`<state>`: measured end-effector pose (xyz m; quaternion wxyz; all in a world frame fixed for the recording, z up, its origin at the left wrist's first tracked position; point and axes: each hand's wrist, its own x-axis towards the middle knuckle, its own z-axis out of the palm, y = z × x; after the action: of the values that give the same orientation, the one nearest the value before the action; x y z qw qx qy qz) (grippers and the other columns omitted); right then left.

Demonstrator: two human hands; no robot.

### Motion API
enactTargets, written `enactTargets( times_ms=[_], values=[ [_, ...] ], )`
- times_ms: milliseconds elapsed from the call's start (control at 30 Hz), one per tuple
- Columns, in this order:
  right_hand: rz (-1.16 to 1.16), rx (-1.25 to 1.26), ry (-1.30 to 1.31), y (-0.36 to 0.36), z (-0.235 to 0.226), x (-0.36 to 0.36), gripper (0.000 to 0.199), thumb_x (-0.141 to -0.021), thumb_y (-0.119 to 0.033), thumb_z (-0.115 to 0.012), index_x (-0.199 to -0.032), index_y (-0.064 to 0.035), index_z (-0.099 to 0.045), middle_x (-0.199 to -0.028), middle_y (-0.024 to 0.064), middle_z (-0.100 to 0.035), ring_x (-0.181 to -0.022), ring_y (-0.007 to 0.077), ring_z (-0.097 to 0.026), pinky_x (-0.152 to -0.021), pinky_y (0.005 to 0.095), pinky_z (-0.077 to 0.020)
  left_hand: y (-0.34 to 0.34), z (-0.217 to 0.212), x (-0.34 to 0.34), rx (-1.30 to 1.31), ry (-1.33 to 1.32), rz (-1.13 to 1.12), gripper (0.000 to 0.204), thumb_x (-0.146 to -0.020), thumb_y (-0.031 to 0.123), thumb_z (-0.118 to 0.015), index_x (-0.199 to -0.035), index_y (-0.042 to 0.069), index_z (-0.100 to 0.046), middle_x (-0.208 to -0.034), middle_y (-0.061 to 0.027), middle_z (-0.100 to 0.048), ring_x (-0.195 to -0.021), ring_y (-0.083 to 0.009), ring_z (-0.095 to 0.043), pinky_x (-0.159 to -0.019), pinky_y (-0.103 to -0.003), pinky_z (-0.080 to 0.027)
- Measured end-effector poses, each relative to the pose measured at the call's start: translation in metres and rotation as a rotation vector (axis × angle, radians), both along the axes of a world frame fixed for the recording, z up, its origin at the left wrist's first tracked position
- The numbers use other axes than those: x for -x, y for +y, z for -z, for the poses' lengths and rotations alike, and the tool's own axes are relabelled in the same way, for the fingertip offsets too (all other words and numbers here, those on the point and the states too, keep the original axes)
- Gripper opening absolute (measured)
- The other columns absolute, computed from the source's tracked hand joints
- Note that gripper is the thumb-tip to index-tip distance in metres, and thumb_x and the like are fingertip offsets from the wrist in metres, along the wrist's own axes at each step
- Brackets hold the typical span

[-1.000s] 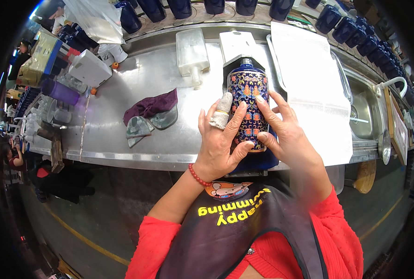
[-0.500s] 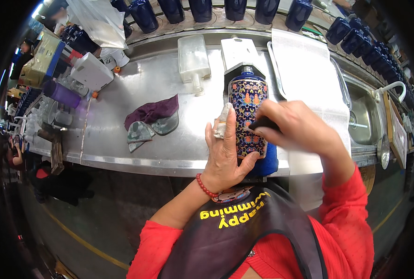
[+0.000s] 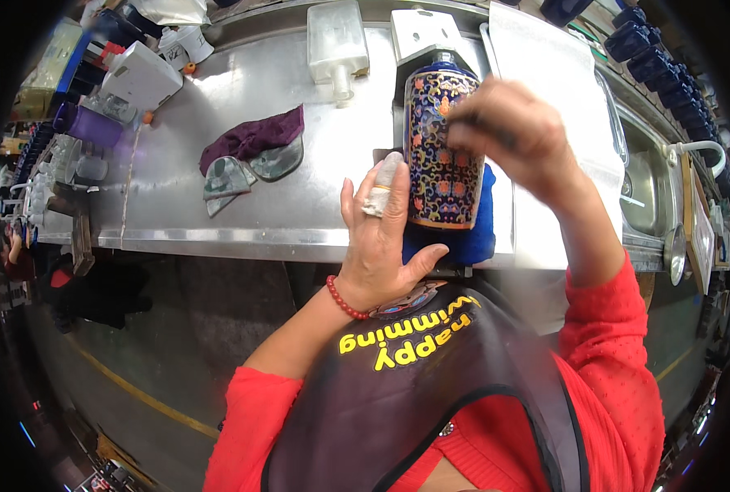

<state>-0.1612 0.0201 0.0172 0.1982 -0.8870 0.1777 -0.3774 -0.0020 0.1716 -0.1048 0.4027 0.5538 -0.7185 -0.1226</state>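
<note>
Blue-glazed and patterned with orange and white flowers, a tall ceramic bottle (image 3: 443, 148) is held lying on a folded blue cloth (image 3: 471, 238) at the near edge of the steel tabletop (image 3: 217, 164). The left hand (image 3: 381, 238), one finger bandaged, is pressed flat along the bottle's left flank as an open, steadying grip. The right hand (image 3: 508, 135), half a second ago lower on the bottle's side, is now lifted toward its shoulder and blurred; its grip is closed on a thin dark tool. Work on the surface appears to have been shifted upward. Left of the left grip, a crumpled maroon rag (image 3: 250, 139) is seen.
</note>
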Motion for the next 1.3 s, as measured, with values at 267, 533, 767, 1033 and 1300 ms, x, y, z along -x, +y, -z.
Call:
enactTargets(
  times_ms=[267,533,767,1033,1300],
  values=[
    [-0.121,-0.412,0.088,0.024,0.023,0.040,0.008,-0.087,-0.010,-0.078,-0.092,-0.0053,-0.073,-0.083,0.0056,-0.073,-0.075,0.0172,-0.067,-0.068,0.0319,-0.0518,0.005,-0.001,0.006,0.135,-0.131,-0.062,0.088,-0.087,0.046,-0.073,-0.155,0.000,-0.042,-0.154,-0.0257,-0.044,-0.141,-0.0430,-0.036,-0.115,-0.071,-0.011],
    [0.120,-0.402,-0.042,0.006,0.096,0.082,0.017,-0.095,-0.015,-0.076,-0.101,0.0002,-0.069,-0.078,0.0003,-0.060,-0.062,0.0044,-0.054,-0.053,0.0205,-0.0389,0.009,-0.009,0.008,0.204,-0.328,-0.068,0.073,-0.090,0.041,-0.072,-0.147,0.000,-0.054,-0.146,-0.0274,-0.053,-0.140,-0.0419,-0.042,-0.120,-0.064,-0.009],
    [-0.154,0.028,0.241,0.002,0.009,0.030,0.016,-0.083,-0.016,-0.080,-0.093,-0.0090,-0.069,-0.081,0.0091,-0.067,-0.080,0.0286,-0.067,-0.078,0.0389,-0.0508,0.002,-0.014,0.013,0.207,-0.228,-0.089,0.078,-0.083,0.034,-0.077,-0.150,0.003,-0.051,-0.151,-0.0208,-0.051,-0.142,-0.0380,-0.041,-0.118,-0.068,-0.008],
    [-0.325,0.112,0.536,-0.009,-0.020,-0.003,0.018,-0.078,-0.015,-0.080,-0.084,-0.0090,-0.064,-0.076,0.0063,-0.058,-0.076,0.0261,-0.061,-0.072,0.0406,-0.0478,-0.017,-0.011,0.008,0.064,-0.070,-0.160,0.107,-0.079,0.053,-0.081,-0.156,-0.005,-0.034,-0.142,-0.0198,-0.054,-0.134,-0.0389,-0.046,-0.113,-0.073,-0.011],
    [-0.282,0.395,0.319,-0.005,-0.007,-0.001,0.015,-0.074,-0.017,-0.070,-0.071,-0.0127,-0.057,-0.072,0.0039,-0.047,-0.065,0.0217,-0.055,-0.070,0.0437,-0.0441,-0.021,-0.004,-0.001,0.118,-0.144,-0.139,0.099,-0.079,0.052,-0.080,-0.150,-0.007,-0.044,-0.143,-0.0187,-0.057,-0.132,-0.0379,-0.049,-0.113,-0.075,-0.011]
  ],
)
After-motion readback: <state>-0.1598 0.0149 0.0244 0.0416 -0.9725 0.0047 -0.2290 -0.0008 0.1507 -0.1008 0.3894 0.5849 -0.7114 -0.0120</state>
